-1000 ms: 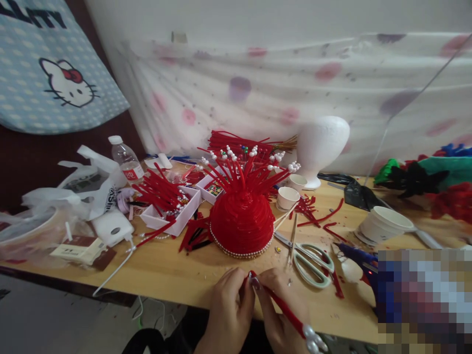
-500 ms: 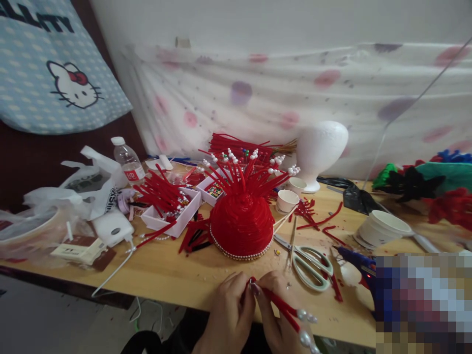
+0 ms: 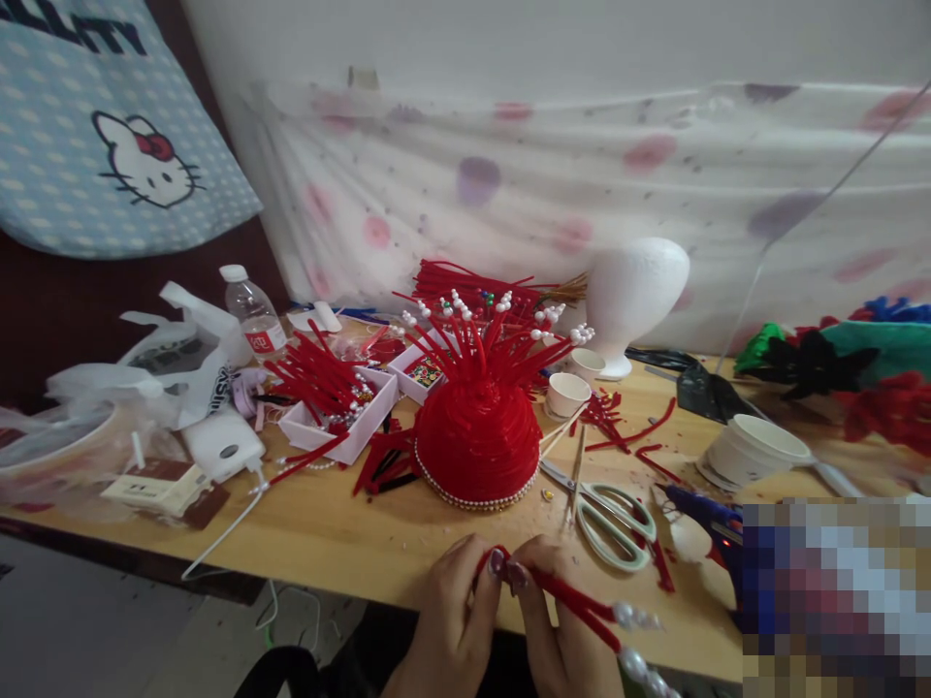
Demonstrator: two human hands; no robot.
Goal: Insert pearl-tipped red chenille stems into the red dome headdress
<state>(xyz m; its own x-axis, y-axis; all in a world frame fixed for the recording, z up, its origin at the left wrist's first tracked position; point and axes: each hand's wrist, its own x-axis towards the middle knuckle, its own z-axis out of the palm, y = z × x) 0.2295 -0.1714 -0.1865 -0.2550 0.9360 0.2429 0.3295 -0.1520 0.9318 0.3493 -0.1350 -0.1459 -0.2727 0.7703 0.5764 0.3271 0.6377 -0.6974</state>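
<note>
Near the table's front edge, my left hand (image 3: 458, 606) pinches one end of some red fuzzy stems (image 3: 578, 603). Close beside it, my right hand (image 3: 553, 620) has its fingers closed on the same stems. Two stem ends tipped with pearly beads stick out to the right over my right hand. Just beyond my hands stands a red dome-shaped headpiece (image 3: 476, 446) with a pearl trim around its rim and many pearl-tipped red stems fanning from its top.
Scissors (image 3: 618, 528) and a blue glue gun (image 3: 705, 514) lie to the right. Behind are paper cups (image 3: 567, 396) and a white foam head (image 3: 636, 291). At left are a pink box (image 3: 349, 441), a bottle (image 3: 254, 315), a white adapter (image 3: 225, 446) and plastic bags (image 3: 196, 339).
Both thumbs have shifted slightly on the stems. The beaded ends now reach further right. The headpiece has not moved.
</note>
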